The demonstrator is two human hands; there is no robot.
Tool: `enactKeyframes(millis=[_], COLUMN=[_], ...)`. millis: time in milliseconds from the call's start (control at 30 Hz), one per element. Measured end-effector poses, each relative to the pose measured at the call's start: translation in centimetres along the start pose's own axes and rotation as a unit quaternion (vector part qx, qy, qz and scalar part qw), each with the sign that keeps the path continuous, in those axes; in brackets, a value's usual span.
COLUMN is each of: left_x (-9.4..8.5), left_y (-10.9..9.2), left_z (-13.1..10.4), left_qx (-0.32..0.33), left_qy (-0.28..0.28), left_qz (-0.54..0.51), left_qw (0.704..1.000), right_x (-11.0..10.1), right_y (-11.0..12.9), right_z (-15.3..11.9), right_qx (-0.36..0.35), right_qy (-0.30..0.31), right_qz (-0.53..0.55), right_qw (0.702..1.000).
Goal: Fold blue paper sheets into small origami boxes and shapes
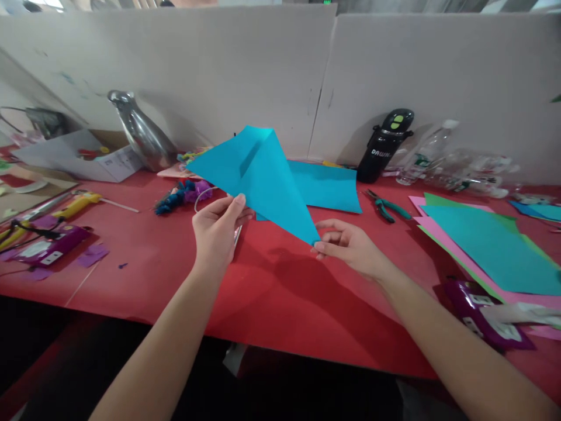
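Observation:
Above the red tabletop I hold up a folded sheet of blue paper (pixel 258 169), bent along a crease, with pointed corners at left and lower right. My left hand (pixel 217 228) pinches its lower edge between thumb and fingers. At the lower right corner, my right hand (pixel 346 242) is closed on the tip. Another blue sheet (pixel 328 187) lies flat on the table behind, partly covered by the raised one. Under my left hand a small flat object (pixel 237 238) shows only at its edge.
Pliers (pixel 388 207), a black bottle (pixel 385 146) and clear plastic bottles (pixel 427 153) stand or lie at back right. Coloured sheets (pixel 495 245) and a purple power strip (pixel 486 316) are at right. At left are a steel jug (pixel 142 131), a white box (pixel 83 158) and a yellow glue gun (pixel 76 207).

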State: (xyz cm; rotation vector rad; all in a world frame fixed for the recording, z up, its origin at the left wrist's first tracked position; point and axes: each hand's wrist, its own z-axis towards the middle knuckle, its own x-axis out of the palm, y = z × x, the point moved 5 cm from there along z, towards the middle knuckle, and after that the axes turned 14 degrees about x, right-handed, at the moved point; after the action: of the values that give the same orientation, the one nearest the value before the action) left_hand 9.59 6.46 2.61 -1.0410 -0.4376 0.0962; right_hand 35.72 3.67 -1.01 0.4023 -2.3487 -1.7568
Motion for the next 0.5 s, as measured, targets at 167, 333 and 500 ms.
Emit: enactKeyframes(millis=[167,333,500], left_x=[5.3,9.6,10.2], left_y=[2.3,4.7,6.9], left_z=[1.1,1.7,1.1], left_qx=[-0.009,-0.045,-0.080], left_qy=[0.050,0.080,0.079], left_qz=[-0.021,-0.047,-0.085], left_qw=[0.999,0.995,0.990], right_x=[-3.8,-6.2,-6.6], right_y=[-1.8,-3.3,-4.0], right_z=[-0.2,-0.3,-1.1], right_qx=[0.010,0.007,0.006], right_qy=[-0.038,-0.075,-0.081], right_qz=[0.027,0.074,0.066], right_qw=[0.999,0.994,0.994])
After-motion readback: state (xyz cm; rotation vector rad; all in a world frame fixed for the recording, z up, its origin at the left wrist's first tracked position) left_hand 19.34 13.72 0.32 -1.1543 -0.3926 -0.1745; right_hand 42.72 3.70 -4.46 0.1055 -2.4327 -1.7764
